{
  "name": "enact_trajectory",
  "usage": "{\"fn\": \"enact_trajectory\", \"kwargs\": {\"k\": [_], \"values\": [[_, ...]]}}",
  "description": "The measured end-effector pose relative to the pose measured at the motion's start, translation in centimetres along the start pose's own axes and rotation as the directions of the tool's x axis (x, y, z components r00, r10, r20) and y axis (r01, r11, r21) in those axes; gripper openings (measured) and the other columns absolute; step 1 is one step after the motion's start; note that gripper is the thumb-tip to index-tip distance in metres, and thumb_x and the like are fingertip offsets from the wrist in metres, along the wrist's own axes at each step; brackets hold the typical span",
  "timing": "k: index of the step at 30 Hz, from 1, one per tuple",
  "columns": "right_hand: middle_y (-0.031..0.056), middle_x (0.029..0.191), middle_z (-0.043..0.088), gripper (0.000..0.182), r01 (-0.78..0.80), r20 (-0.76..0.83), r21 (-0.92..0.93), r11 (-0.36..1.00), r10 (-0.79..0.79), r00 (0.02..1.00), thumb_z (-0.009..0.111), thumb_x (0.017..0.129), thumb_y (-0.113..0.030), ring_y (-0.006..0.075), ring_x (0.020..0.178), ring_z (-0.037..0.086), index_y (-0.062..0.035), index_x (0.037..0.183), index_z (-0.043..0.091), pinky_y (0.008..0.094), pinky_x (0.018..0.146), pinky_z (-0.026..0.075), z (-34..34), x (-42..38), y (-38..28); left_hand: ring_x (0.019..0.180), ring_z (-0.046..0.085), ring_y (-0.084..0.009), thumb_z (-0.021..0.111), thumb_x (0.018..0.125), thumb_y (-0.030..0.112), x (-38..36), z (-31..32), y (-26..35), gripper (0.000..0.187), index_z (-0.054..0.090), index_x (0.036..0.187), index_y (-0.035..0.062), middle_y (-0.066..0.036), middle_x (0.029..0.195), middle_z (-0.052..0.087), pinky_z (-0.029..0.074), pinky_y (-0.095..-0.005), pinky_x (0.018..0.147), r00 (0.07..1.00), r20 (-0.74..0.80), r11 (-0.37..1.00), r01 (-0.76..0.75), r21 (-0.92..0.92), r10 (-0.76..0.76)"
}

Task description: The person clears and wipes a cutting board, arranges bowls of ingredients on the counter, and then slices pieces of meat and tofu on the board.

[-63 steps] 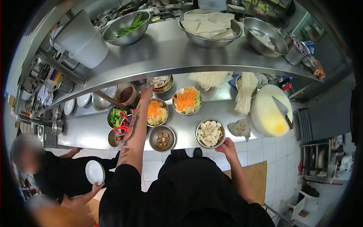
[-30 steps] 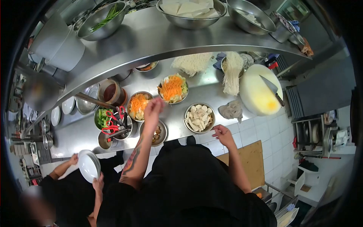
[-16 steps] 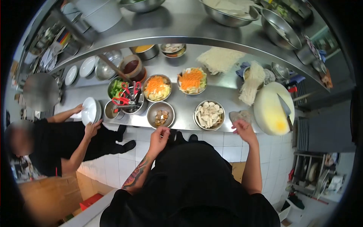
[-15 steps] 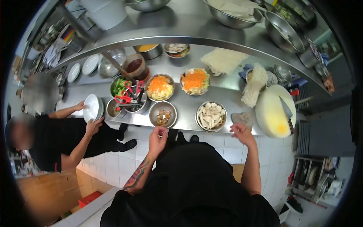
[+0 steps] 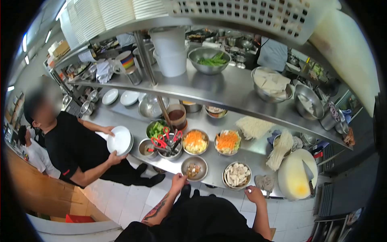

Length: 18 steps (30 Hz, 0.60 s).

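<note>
My left hand (image 5: 178,182) is closed, its fingers pressed together at the lower left rim of a steel bowl (image 5: 194,168) with small brown pieces. What it pinches is too small to make out. My right hand (image 5: 254,194) is also closed, thumb and fingers together, just below and right of a steel bowl of pale sliced pieces (image 5: 237,176). A small whitish spot shows at its fingertips. Behind are two bowls with shredded carrot (image 5: 195,141) (image 5: 227,142) over cut vegetables. A grey cloth (image 5: 265,182) lies right of the pale slices.
A co-worker (image 5: 76,141) at the left holds stacked white plates (image 5: 120,140). Red-handled scissors (image 5: 163,141) stand in a container. A cleaver (image 5: 307,171) lies on a round board (image 5: 292,177) at the right. A steel shelf (image 5: 193,90) spans above the counter.
The view has tilted up, showing more of the shelf and the co-worker. My left hand has come to the small bowl's rim; my right hand is now nearer the bowl of pale slices.
</note>
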State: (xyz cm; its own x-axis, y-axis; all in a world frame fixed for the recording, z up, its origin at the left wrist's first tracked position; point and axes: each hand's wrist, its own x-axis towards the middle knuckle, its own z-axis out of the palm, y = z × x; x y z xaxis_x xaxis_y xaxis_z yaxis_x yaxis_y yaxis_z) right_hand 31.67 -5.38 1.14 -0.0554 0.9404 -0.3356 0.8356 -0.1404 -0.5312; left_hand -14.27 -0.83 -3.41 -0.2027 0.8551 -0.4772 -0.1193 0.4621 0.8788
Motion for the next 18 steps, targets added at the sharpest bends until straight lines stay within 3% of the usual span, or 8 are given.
{"fn": "enact_trajectory", "kwargs": {"k": [2,4,6,10,13,18], "values": [[0.0213,0.114,0.073,0.042,-0.020,-0.101,-0.053,0.998,0.015,0.995,0.070,0.090,-0.040,0.0391,0.108,0.069,-0.0067,0.116,0.072,0.0452,0.092,0.055,0.6,-0.2,-0.7,0.071,0.069,-0.0195,0.072,0.093,0.014,0.5,-0.5,-0.8,0.021,0.057,0.087,-0.0007,-0.010,0.081,0.063,0.063,-0.0348,0.066,0.999,0.041,1.000,0.005,-0.002,-0.005],[0.0242,0.125,0.068,0.048,-0.066,0.018,-0.018,0.998,0.066,0.998,0.069,0.090,-0.045,0.0415,0.113,0.066,-0.0065,0.118,0.071,0.0482,0.096,0.053,2.5,0.3,0.3,0.071,0.070,-0.0193,0.072,0.093,0.012,1.1,-1.2,-2.0,0.020,0.056,0.086,0.0004,-0.009,0.081,0.063,0.063,-0.0335,0.065,0.996,0.085,1.000,-0.008,-0.005,0.009],[0.0242,0.125,0.068,0.053,-0.111,0.053,-0.212,0.971,0.125,0.991,0.066,0.091,-0.051,0.0431,0.117,0.064,-0.0076,0.122,0.072,0.0492,0.099,0.052,2.8,0.0,-1.5,0.069,0.071,-0.0205,0.070,0.092,0.011,1.9,-1.7,-3.4,0.021,0.054,0.083,0.0018,-0.010,0.078,0.064,0.060,-0.0310,0.057,0.994,0.106,1.000,-0.011,-0.028,0.014],[0.0269,0.129,0.066,0.061,-0.120,0.052,-0.289,0.950,0.141,0.989,0.064,0.089,-0.058,0.0437,0.123,0.061,-0.0086,0.123,0.072,0.0494,0.102,0.050,4.1,0.5,-1.6,0.072,0.071,-0.0196,0.071,0.091,0.012,1.1,-1.7,-1.6,0.022,0.053,0.083,0.0030,-0.010,0.078,0.065,0.060,-0.0307,0.061,0.992,0.125,0.999,0.024,-0.023,-0.021],[0.0274,0.125,0.067,0.063,-0.112,0.097,-0.350,0.930,0.155,0.983,0.062,0.089,-0.062,0.0444,0.112,0.066,-0.0087,0.120,0.073,0.0502,0.097,0.053,4.4,2.2,0.7,0.071,0.070,-0.0178,0.072,0.090,0.013,1.7,-1.9,-1.6,0.023,0.053,0.081,0.0032,-0.009,0.078,0.064,0.061,-0.0315,0.061,0.984,0.167,0.994,-0.073,0.083,0.059],[0.0252,0.120,0.070,0.066,-0.128,0.192,-0.332,0.935,0.200,0.961,0.062,0.088,-0.065,0.0423,0.112,0.067,-0.0077,0.119,0.074,0.0488,0.097,0.053,3.2,3.1,-0.1,0.071,0.068,-0.0148,0.073,0.089,0.014,2.1,-2.1,-0.4,0.024,0.053,0.079,0.0039,-0.005,0.076,0.062,0.060,-0.0308,0.063,0.974,0.210,0.986,-0.109,0.124,0.081]]}}
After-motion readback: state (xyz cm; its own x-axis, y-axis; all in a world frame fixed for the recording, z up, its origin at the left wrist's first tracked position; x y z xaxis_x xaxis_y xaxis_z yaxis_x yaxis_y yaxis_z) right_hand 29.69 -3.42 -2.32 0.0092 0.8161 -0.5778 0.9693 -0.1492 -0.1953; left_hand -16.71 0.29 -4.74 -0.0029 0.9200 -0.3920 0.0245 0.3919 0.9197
